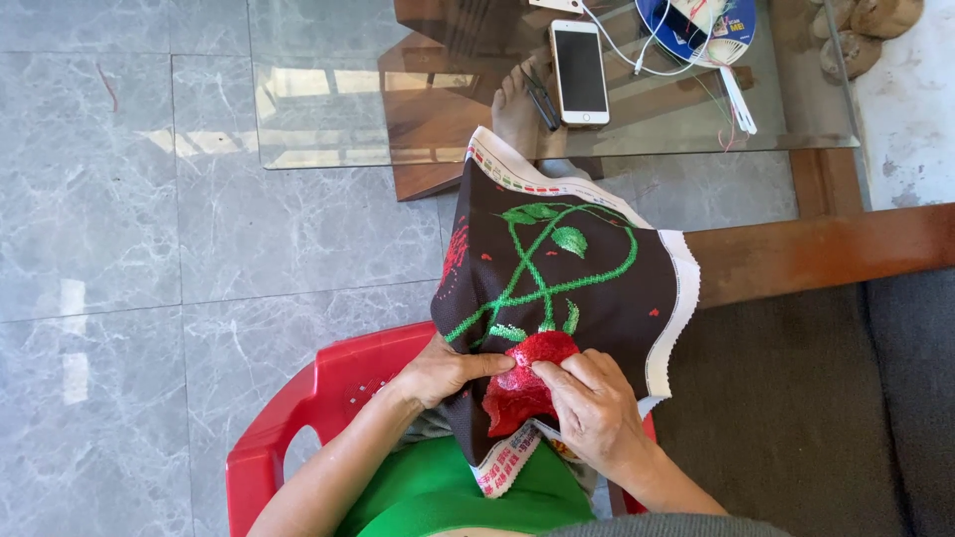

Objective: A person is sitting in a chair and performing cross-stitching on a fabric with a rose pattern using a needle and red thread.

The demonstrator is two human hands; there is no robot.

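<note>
A dark brown embroidery cloth (587,288) with white edges lies over my lap, stitched with green stems and leaves (545,261) and a red flower (522,383). My left hand (446,373) grips the cloth's left edge beside the flower, thumb on top. My right hand (592,403) rests on the flower's right side with its fingertips pinched together at the red stitching; whether a needle sits between them is too small to tell.
I sit on a red plastic chair (298,408) over a grey marble floor (149,249). A glass-topped wooden table (338,99) ahead carries a white phone (579,72), a cable and a blue round tin (696,25). A bare foot (517,109) shows under the glass. A dark sofa (846,398) is at right.
</note>
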